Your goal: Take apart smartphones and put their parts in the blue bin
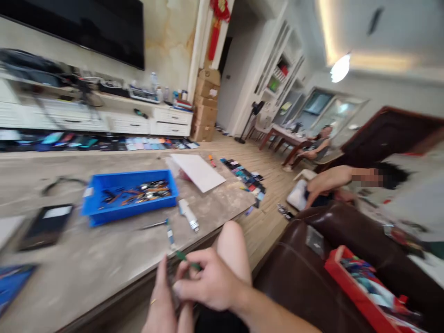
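My right hand (211, 282) is closed around a slim green tool (182, 255), whose exact kind is blurred. Facing it, my left hand (161, 300) is curled at the table's front edge, around something dark and mostly hidden between the two hands. Just beyond my fingers lies a small blue-and-white stick-like item (169, 232), with a thin dark tool (154, 225) beside it. A white handheld device (188, 215) rests farther right. Behind these stands a blue tray (128, 215) holding many small metal parts and orange strips.
A dark tablet-like device (48, 224) lies left on the table, and a white sheet (199, 171) behind. Rows of phones (243, 173) cover parts of the floor. A brown sofa (287, 259) bears a red bin (360, 291). Two people (333, 180) sit at right.
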The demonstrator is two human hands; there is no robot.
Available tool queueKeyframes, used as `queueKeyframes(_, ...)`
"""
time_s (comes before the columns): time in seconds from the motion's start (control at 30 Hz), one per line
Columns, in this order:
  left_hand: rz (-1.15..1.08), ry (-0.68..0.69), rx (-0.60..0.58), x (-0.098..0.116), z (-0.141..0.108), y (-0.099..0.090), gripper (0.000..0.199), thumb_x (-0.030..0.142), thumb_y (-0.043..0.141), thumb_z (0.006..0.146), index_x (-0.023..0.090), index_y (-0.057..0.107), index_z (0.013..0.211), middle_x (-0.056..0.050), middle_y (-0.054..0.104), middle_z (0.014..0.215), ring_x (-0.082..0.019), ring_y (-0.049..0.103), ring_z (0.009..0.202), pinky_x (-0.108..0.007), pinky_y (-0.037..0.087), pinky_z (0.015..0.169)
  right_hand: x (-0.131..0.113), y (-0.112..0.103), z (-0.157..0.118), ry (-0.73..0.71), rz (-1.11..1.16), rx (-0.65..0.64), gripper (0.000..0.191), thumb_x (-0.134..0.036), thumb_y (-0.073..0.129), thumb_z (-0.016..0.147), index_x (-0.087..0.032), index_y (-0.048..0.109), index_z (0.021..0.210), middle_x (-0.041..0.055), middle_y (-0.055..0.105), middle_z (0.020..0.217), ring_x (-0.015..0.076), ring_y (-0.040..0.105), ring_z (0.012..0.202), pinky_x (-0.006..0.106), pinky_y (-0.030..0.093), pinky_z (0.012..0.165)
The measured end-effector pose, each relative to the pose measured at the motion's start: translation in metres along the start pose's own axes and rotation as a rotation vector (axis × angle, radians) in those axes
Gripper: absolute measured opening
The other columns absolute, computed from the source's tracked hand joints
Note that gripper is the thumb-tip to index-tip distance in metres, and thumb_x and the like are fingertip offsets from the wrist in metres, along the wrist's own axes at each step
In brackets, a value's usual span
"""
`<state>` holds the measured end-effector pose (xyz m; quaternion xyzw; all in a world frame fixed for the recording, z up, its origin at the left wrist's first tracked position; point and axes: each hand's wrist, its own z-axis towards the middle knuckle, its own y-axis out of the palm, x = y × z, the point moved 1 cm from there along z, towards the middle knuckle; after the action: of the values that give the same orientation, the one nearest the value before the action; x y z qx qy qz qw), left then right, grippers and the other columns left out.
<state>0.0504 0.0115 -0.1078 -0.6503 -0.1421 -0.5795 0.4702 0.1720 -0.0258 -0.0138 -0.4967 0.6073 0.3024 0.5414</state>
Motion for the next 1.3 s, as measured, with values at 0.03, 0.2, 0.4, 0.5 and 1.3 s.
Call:
queueKeyframes(0.03,0.019,0.002,0.006,0.009,-0.004,-0.007,0.070,0.031,0.039,0.099,0.017,0.007,0.160,-0.019,0.045,0.151,-0.029,0.052,0.135,-0.043,0.048,0.105,-0.001,-0.001,-0.002,-0.006,0.004,-0.033,0.011,-0.021,0.070,0.069,-0.016,0.060,0.068,-0.0086,0.040,0.056,0.0048,0.028,0.051,0.020,0.020,0.046)
queueKeyframes(0.2,0.159,-0.120,-0.029,0.034,-0.007,-0.032,0.073,0.016,0.042,0.093,0.017,0.013,0.160,-0.021,0.047,0.144,-0.027,0.062,0.118,-0.040,0.053,0.095,0.004,-0.002,0.004,-0.017,0.056,-0.160,0.008,-0.020,0.067,0.079,-0.014,0.063,0.075,-0.0069,0.039,0.062,0.0070,0.028,0.057,0.021,0.022,0.049)
queueKeyframes(0.4,-0.068,-0.192,-0.036,0.035,-0.022,-0.047,0.079,0.009,0.043,0.090,0.026,0.012,0.161,-0.010,0.034,0.160,-0.022,0.040,0.143,-0.040,0.032,0.119,0.012,0.013,0.009,-0.004,0.056,-0.274,0.016,-0.031,0.063,0.087,-0.017,0.062,0.081,-0.0075,0.032,0.063,0.0082,0.028,0.054,0.023,0.029,0.051)
queueKeyframes(0.5,-0.184,-0.265,-0.018,0.036,-0.032,-0.051,0.077,0.010,0.043,0.090,0.026,0.016,0.160,-0.008,0.038,0.159,-0.023,0.040,0.143,-0.042,0.030,0.120,0.014,0.023,0.011,-0.006,0.074,-0.314,0.016,-0.032,0.063,0.086,-0.018,0.062,0.079,-0.0084,0.031,0.059,0.0084,0.029,0.052,0.023,0.029,0.050)
queueKeyframes(1.3,-0.778,-0.612,0.040,0.066,-0.031,-0.044,0.062,0.013,0.053,0.079,0.017,0.045,0.141,-0.004,0.065,0.101,-0.019,0.060,0.102,-0.028,0.052,0.089,0.004,0.029,0.003,0.068,0.257,-0.346,0.009,-0.025,0.060,0.089,-0.018,0.060,0.083,-0.0111,0.030,0.054,0.0036,0.033,0.037,0.019,0.030,0.038)
